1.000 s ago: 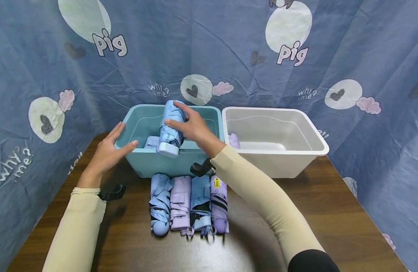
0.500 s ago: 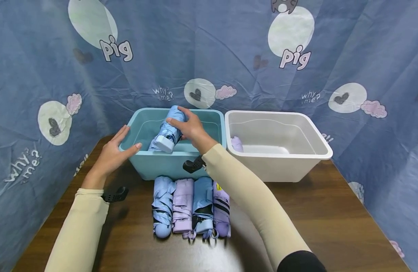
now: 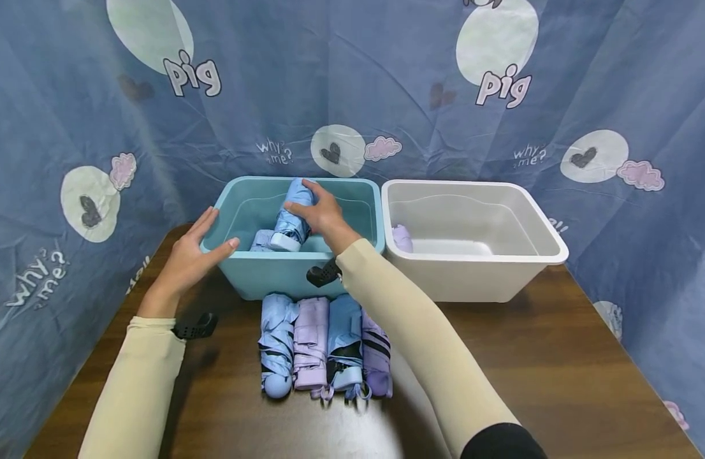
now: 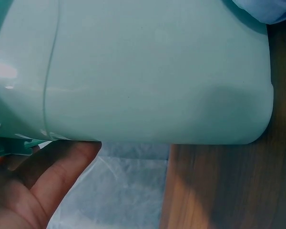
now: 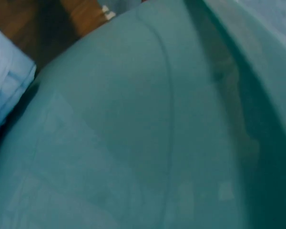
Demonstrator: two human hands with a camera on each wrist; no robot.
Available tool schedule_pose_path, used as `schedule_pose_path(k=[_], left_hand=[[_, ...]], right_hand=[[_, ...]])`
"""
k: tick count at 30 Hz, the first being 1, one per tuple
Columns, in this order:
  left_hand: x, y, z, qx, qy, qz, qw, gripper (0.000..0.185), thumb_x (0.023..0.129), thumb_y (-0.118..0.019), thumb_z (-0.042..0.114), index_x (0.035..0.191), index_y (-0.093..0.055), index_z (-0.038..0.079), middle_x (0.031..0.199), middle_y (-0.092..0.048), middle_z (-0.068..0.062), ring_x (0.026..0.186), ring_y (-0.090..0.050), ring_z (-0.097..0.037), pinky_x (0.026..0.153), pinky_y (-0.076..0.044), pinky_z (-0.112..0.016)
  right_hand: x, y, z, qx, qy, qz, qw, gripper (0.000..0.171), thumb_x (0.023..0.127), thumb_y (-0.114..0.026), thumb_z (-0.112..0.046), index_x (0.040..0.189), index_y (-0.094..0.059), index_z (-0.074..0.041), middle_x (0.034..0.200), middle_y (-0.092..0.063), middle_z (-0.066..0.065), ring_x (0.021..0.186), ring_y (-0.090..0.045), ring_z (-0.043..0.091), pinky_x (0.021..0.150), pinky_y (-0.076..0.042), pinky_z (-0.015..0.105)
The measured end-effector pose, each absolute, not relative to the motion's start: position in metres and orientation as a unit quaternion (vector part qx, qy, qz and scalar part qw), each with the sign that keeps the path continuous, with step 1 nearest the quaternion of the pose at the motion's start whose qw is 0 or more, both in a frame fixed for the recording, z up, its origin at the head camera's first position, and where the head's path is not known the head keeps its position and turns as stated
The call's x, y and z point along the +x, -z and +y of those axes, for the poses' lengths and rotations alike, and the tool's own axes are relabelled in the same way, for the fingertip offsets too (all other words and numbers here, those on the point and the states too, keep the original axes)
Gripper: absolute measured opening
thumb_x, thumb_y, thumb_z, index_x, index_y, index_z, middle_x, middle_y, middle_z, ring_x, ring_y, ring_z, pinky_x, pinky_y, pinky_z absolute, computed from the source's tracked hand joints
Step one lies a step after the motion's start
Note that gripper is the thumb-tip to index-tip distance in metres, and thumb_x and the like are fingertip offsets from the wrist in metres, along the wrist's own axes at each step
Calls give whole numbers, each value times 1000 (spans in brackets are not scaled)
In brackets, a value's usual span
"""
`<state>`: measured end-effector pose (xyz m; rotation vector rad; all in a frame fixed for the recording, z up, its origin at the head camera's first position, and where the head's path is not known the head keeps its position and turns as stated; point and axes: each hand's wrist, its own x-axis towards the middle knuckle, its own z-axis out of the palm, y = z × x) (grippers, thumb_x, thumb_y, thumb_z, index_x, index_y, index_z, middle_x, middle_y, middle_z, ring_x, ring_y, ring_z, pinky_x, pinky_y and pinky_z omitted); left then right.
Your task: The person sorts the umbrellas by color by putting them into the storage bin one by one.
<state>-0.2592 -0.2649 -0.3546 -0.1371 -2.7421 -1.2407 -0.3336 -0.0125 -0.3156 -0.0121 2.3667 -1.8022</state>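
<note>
Cartoon-print blue backdrop behind bench (image 3: 559, 357), teal bin (image 3: 246, 280) as landmark: right hand (image 3: 324, 213) gripping blue folded umbrella (image 3: 289, 217), now sunk lower inside than a second ago, nearly deposited; left hand (image 3: 188, 258) flat, steadying its left rim.

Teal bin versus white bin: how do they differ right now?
The teal bin has both hands at it, the left hand on its rim; the white bin is untouched. The teal bin holds blue umbrellas, the white bin one lilac umbrella. Both are open-topped.
</note>
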Motion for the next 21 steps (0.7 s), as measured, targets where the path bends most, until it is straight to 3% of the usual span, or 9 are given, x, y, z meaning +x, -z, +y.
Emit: schedule_pose_path(k=[5,13,21], left_hand=[[-259,354,-264,-47,407,-910,58,89,88,-63,51,156,-11,24,162,-4,6,146,-9,-36,105,-17,-70],[-257,354,-267,-51,409,-909,64,89,88,-64,51,156,-13,24,161,-5,7,146,-9,-33,106,-17,-69],[-258,352,-266,-51,411,-908,60,88,88,-64,50,156,-13,24,161,-5,9,146,-10,-33,107,-18,-68]], right_hand=[[-336,318,-13,-2,560,824,88,67,85,-75,-32,143,-43,-42,149,-40,6,104,-56,22,65,-53,31],[-336,323,-17,-13,473,876,94,65,87,-73,-28,144,-43,-40,153,-36,2,129,-43,24,96,-46,40],[-333,323,-16,-28,407,906,109,65,88,-72,-22,145,-44,-35,151,-39,6,135,-38,27,107,-36,47]])
